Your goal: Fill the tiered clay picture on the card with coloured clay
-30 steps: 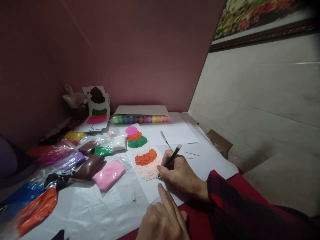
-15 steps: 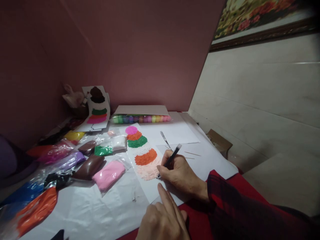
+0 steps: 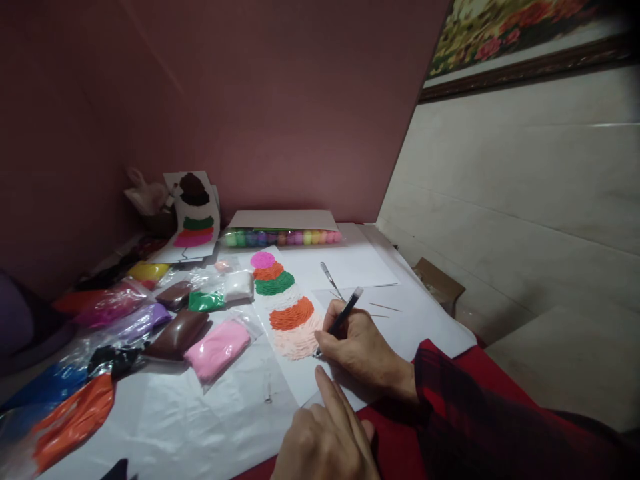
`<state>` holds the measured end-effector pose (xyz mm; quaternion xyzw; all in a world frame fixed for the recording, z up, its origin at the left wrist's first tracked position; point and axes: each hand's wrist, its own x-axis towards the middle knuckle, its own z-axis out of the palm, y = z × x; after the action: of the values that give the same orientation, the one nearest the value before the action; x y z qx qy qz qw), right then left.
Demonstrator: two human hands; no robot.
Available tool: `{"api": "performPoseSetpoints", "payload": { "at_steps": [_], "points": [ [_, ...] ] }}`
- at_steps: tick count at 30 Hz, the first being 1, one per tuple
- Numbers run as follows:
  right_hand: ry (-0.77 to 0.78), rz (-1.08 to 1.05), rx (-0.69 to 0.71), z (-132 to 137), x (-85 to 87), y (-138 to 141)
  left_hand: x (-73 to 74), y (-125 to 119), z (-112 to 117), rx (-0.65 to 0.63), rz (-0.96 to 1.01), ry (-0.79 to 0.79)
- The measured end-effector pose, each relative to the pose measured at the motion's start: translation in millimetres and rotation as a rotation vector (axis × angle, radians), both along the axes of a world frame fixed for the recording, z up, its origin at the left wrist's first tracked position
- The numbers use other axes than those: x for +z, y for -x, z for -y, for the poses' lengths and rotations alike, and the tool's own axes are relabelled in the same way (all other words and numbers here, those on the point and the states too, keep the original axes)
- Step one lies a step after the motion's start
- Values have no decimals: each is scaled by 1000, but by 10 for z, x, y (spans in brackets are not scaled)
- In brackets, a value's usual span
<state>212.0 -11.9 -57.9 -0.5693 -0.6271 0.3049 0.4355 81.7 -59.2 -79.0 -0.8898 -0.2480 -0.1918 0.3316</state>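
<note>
My right hand (image 3: 357, 347) pinches a dark pen-shaped tool with a clear end, most likely a pen (image 3: 347, 313). Its tip meets the lower right edge of a pale peach clay layer (image 3: 295, 341) on a narrow white card (image 3: 295, 377). Above that layer on the card lie textured clay bands in orange (image 3: 291, 314), white, green (image 3: 275, 283) and orange, topped by a magenta disc (image 3: 263, 260). At the card's near end rests my left hand (image 3: 330, 437), its index finger stretched out over the paper and nothing held in it.
Bags of coloured clay, among them pink (image 3: 219, 351), brown (image 3: 179, 335) and orange (image 3: 77, 420), spread over the left side. A silver tool (image 3: 330, 279) and thin sticks (image 3: 385, 307) lie beyond my right hand. Behind stand a row of coloured clay pots (image 3: 285, 238) and a second clay-decorated card (image 3: 197, 230).
</note>
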Motion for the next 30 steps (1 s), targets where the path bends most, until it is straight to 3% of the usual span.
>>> {"api": "performPoseSetpoints", "payload": {
  "at_steps": [30],
  "points": [
    [0,6,3,-6,2,-4,47,-6,1,-12,-2,1]
  ]
}}
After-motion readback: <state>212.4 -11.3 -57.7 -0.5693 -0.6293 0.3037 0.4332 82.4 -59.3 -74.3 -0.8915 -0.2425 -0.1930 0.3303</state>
